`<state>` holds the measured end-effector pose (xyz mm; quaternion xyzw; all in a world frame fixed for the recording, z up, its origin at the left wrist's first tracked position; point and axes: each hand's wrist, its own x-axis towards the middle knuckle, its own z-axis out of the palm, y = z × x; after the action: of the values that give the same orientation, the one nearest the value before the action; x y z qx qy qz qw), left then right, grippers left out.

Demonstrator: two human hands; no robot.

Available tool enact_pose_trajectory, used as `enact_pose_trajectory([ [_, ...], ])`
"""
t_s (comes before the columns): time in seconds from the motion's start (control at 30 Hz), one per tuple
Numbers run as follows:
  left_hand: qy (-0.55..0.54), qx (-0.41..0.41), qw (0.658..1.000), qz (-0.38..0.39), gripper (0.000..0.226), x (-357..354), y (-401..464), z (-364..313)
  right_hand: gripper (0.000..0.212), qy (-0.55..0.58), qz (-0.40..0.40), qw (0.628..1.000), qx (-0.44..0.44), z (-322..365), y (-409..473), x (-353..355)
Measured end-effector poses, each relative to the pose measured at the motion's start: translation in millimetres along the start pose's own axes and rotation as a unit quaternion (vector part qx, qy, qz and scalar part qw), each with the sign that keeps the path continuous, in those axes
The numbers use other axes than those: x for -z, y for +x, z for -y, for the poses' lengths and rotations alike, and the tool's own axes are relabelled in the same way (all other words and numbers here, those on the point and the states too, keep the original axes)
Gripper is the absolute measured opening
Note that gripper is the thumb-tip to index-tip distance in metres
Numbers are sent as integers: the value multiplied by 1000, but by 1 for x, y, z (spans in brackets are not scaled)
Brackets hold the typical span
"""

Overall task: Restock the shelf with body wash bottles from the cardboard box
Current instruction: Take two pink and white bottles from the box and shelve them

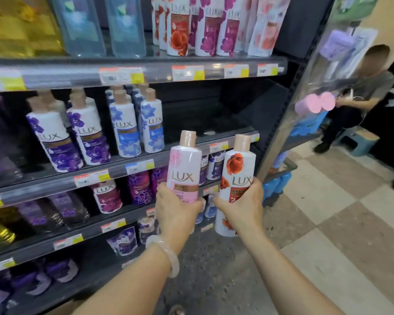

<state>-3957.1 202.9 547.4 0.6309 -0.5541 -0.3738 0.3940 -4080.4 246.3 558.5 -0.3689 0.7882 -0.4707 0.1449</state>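
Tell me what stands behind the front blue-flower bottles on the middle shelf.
Behind the blue-flower bottles, more caps of the same kind show; how far back the rows go is hidden.

pink bottle and red-flower bottle, upright, side by side

Checkered tile floor beside dark shelving.

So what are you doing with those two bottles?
A person is restocking a shop shelf with body wash. The left hand grips a pink bottle and the right hand grips a red-flowered bottle, both upright in front of the shelves. Neither is placed yet. The middle shelf has a bare stretch to the right of the blue bottles, a likely spot for them.
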Motion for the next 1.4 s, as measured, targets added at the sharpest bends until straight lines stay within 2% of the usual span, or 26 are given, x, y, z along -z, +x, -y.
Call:
enact_pose_trajectory([
  [0.27, 19, 28, 999, 3, 62, -106, 110, -44, 72, -12, 8, 1000, -25, -14, 144, -23],
  [0.47, -6, 40, 999, 6, 60, -158, 162, -65, 75, -4, 31, 999, -35, -25, 232, -37],
  [0.6, -37, 40, 998, -18, 51, -188, 194, -77, 72, 6, 60, 998, -19, -32, 297, -50],
  [0.73, -35, 51, 997, -39, 60, -214, 230, -87, 69, 30, 81, 996, 1, -36, 367, -69],
  [0.87, -26, 66, 993, -94, 64, -239, 261, -100, 85, 19, 79, 995, 54, -31, 422, -80],
  [1.13, -35, 51, 990, -129, 63, -274, 286, -113, 87, 38, 82, 992, 86, -37, 478, -97],
  [1.4, -26, 46, 988, -145, 65, -277, 287, -106, 97, 70, 52, 993, 79, -69, 481, -104],
])
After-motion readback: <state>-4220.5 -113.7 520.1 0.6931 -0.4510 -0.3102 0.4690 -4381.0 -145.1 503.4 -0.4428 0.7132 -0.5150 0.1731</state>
